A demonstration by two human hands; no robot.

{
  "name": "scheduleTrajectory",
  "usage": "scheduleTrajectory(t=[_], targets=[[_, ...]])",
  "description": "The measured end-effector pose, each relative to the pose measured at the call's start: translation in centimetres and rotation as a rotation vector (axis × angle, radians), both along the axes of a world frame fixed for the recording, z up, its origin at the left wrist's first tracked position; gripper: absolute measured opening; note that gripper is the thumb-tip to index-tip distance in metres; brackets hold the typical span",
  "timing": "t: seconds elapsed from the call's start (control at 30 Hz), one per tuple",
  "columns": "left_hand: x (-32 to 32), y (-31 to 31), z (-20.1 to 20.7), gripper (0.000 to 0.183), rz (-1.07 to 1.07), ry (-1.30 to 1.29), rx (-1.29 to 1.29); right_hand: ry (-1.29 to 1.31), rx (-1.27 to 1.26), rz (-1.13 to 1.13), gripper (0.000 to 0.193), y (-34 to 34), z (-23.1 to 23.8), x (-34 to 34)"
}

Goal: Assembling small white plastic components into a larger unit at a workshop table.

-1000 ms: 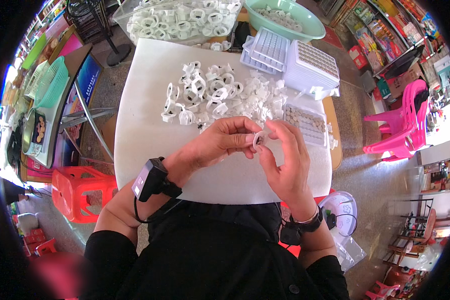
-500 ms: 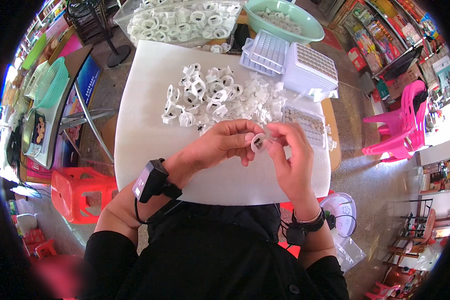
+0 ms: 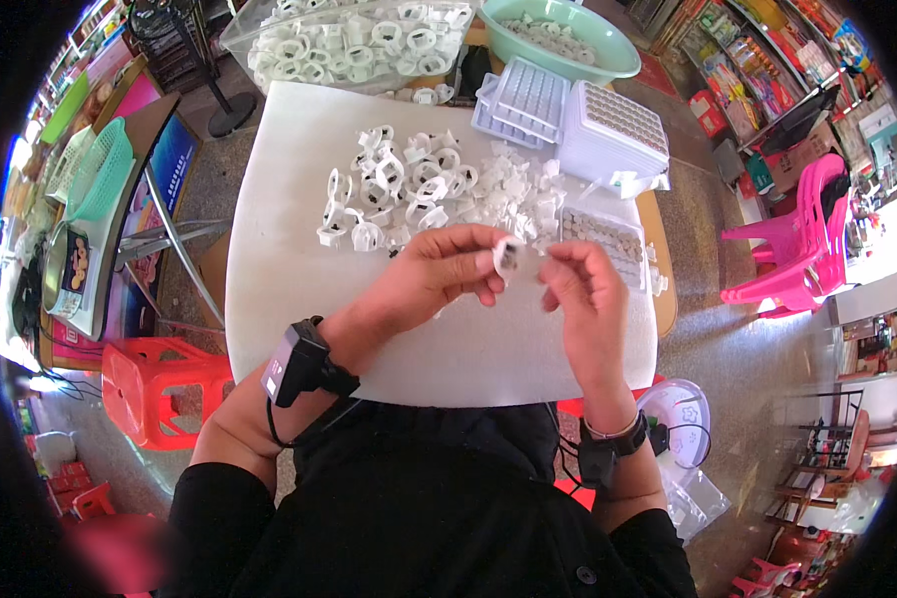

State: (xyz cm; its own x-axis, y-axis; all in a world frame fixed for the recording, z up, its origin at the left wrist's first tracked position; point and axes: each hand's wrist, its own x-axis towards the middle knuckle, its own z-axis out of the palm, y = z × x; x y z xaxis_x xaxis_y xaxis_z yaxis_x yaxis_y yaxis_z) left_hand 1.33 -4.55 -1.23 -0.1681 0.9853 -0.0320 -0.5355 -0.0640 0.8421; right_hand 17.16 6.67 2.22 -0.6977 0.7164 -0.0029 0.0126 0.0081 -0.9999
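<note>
Cluttered shop-like room, white counter (image 3: 279, 249) under both hands. Left hand (image 3: 439, 269) pinches a white ring part (image 3: 508, 256) in the air above mid-counter, a bit toward the right edge. Change vs half a second ago: right hand (image 3: 595, 309) has come off the ring to the right; ring is tilted more edge-on, so the left hand alone carries it now. Right fingertips bunched; pale blur (image 3: 531, 264) next to them, can't tell if gripped. Beyond, toward far edge: ring pile (image 3: 389, 179), heap of small whitish pieces (image 3: 513, 194) to its right. Along right edge: tray of discs (image 3: 613, 269), tray stack (image 3: 608, 154) at far right corner. Past far edge: clear bin (image 3: 241, 45) of rings, green basin (image 3: 613, 72). Floor: red stool (image 3: 149, 399) left, pink chairs (image 3: 817, 234) right, stocked shelves (image 3: 767, 70) behind.
</note>
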Motion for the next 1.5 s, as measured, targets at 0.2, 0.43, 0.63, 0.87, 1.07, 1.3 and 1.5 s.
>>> scheduleTrajectory(t=[0.2, 0.43, 0.63, 0.87, 1.07, 1.3, 1.5], targets=[[-1.0, 0.0, 0.1, 0.030, 0.114, -0.293, 0.159, -0.207, 0.721, 0.049, 0.012, 0.2, -1.3, -0.3], [-0.9, -0.1, 0.2, 0.029, 0.088, -0.319, 0.130, -0.320, 0.845, 0.078, 0.012, -0.2, -2.7, -1.2], [-0.8, -0.1, -0.1, 0.028, 0.067, -0.332, 0.139, -0.252, 0.844, 0.038, 0.011, 0.2, -2.4, 0.7], [-0.7, -0.1, -0.1, 0.031, 0.085, -0.270, 0.072, -0.193, 1.031, 0.208, 0.013, -0.1, -2.4, 4.0], [-0.7, -0.2, -0.1, 0.030, 0.095, -0.266, 0.045, -0.270, 0.848, 0.053, 0.011, -0.7, -1.8, 3.8], [-0.8, -0.1, -0.2, 0.026, 0.049, -0.298, 0.064, -0.353, 1.155, 0.110, 0.008, -1.7, -1.6, 2.6], [-0.4, -0.1, 0.2, 0.033, 0.059, -0.232, 0.003, -0.373, 0.977, 0.114, 0.007, -1.2, -1.5, 4.6]])
